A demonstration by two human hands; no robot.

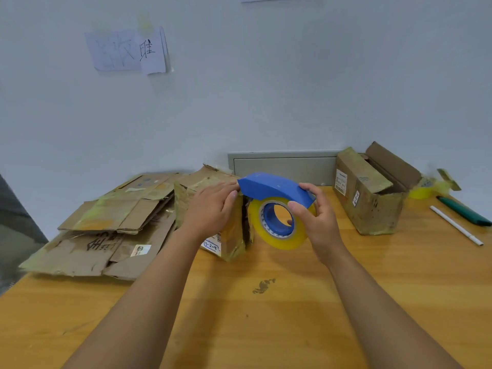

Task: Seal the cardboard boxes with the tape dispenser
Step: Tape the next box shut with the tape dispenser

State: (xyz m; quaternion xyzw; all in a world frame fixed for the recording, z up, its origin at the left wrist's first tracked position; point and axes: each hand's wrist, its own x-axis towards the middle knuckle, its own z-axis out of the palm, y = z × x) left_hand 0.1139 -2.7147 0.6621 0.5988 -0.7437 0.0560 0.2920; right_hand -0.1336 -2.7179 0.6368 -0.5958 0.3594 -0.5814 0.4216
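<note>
Gripped by the right hand [316, 219] near the table's [266, 328] far edge, the tape dispenser [277, 209] is judged light and rigid, best held by its blue shell. The small cardboard box [231, 235] is steadied under the left hand [213, 206], fingers [231, 201] curled at the dispenser's nose; the tape end is hidden.

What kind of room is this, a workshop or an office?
Probably a small packing corner of an office: flattened cartons stacked on a wooden table, an open cardboard box, handwritten paper notes on a bare wall.
</note>
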